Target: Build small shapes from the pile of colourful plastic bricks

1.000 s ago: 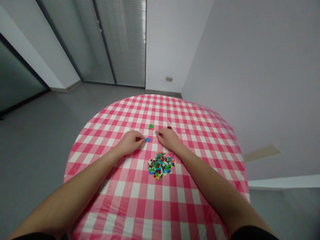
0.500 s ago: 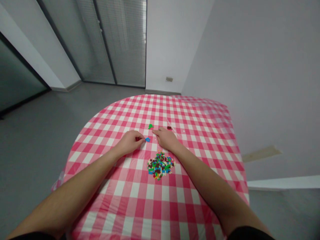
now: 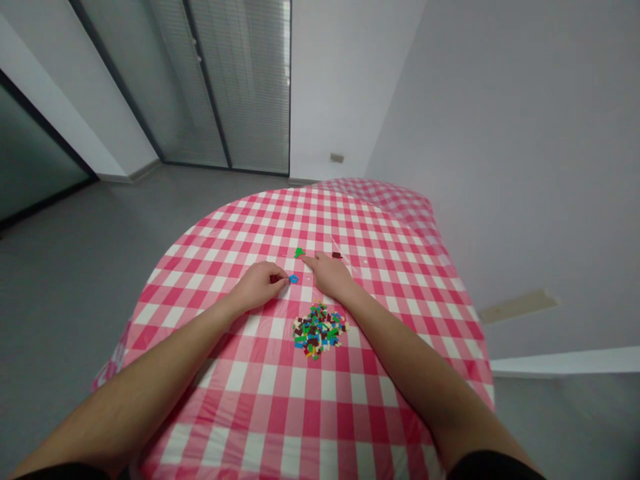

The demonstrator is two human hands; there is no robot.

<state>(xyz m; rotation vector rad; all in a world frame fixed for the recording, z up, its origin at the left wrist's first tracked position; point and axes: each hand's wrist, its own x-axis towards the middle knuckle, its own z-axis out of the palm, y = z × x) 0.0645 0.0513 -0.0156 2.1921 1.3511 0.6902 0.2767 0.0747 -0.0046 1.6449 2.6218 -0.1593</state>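
Left hand [image 3: 259,285] curled closed, fingertips just beside a blue brick [image 3: 293,279]; can't tell if it holds anything. Right hand [image 3: 327,275] open, fingers stretched forward, tips near a green brick [image 3: 299,253]. Dark brown brick [image 3: 337,255] just ahead of that hand. Nothing visible in its grip. Pile of mixed small bricks [image 3: 318,331] lies on the checked tablecloth [image 3: 280,413], just toward the person from both hands.

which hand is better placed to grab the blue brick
Probably the left hand: it rests right beside the blue brick, while the right hand points past it, toward the green brick.
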